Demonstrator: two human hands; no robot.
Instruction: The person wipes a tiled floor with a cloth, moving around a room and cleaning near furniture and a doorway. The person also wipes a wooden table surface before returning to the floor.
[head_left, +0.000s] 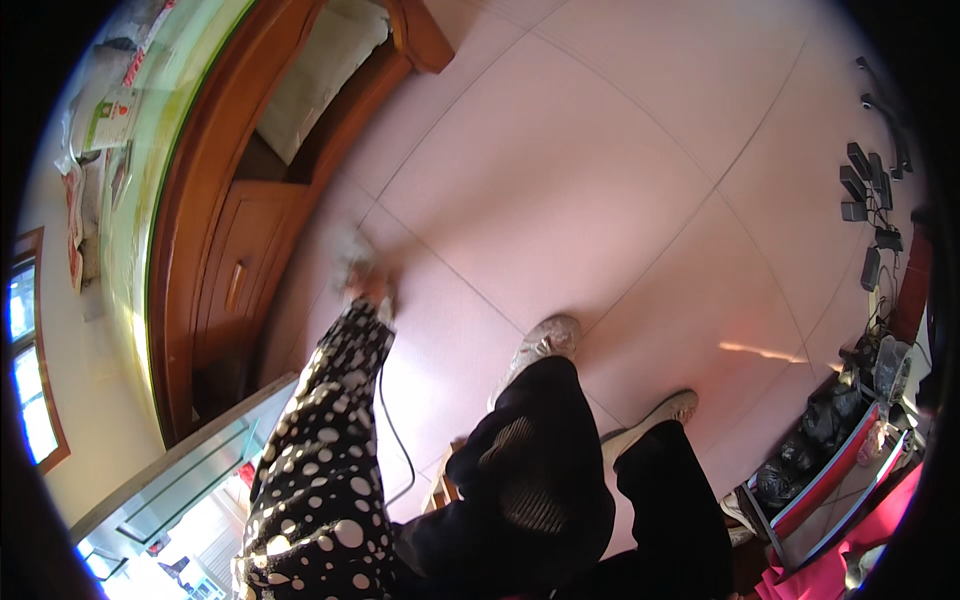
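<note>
My left hand (365, 282), at the end of a black sleeve with white dots, reaches forward beside the wooden cabinet (255, 247). It is motion-blurred. A pale grey thing (351, 244), perhaps a cloth, shows around the fingers; its exact kind and my grip on it cannot be told. Below the cuff, a thin dark cable (396, 435) hangs or lies in a curve. My right hand is out of view. Before me are my legs in dark trousers (540, 457) and two light shoes, one (551, 337) near the middle and another (675, 409) to its right, on pinkish floor tiles (600, 187).
At left, a green-edged top (142, 217) bears bags and packets. A pale folded or flat item (322, 67) lies in the cabinet's open compartment. Lower left is a glass-sided piece (187, 480). Black adapters and cables (870, 187), dark bags (806, 450) and a red-edged frame (825, 480) are at right.
</note>
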